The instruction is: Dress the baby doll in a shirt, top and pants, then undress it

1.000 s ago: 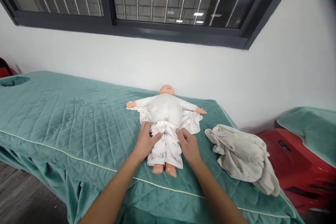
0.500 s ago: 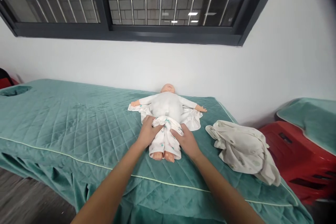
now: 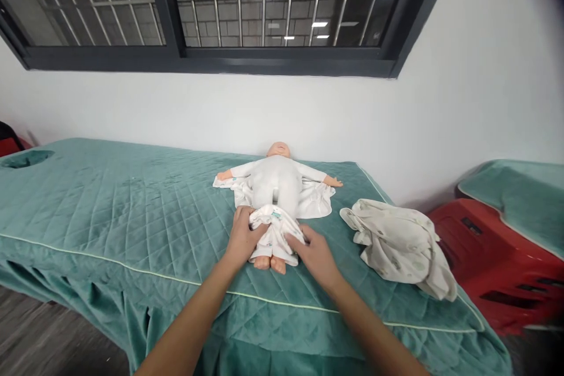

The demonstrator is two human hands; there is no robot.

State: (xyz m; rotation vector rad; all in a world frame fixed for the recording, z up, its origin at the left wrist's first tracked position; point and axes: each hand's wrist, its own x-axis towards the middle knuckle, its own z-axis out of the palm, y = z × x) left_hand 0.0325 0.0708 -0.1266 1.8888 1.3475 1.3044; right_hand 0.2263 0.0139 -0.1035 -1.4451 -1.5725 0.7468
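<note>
A baby doll (image 3: 277,179) with a white cloth body lies on its back, arms spread, head toward the wall. Small white printed pants (image 3: 275,235) are bunched around its lower legs, and its bare feet poke out of the leg openings. My left hand (image 3: 243,236) grips the left side of the waistband, thumb over the cloth. On the opposite side my right hand (image 3: 315,251) pinches the same waistband. A white printed baby shirt (image 3: 315,200) lies spread beneath the doll's back and arms.
A crumpled cream cloth (image 3: 403,244) lies to the right on the green quilted bed (image 3: 145,211). Beyond the bed's right edge stand red plastic stools (image 3: 493,258) with a green cover on top. The white wall and a barred window (image 3: 273,12) are behind.
Both hands have drawn the pants down the doll's legs toward me, baring more of the white thighs. The camera view has shifted slightly.
</note>
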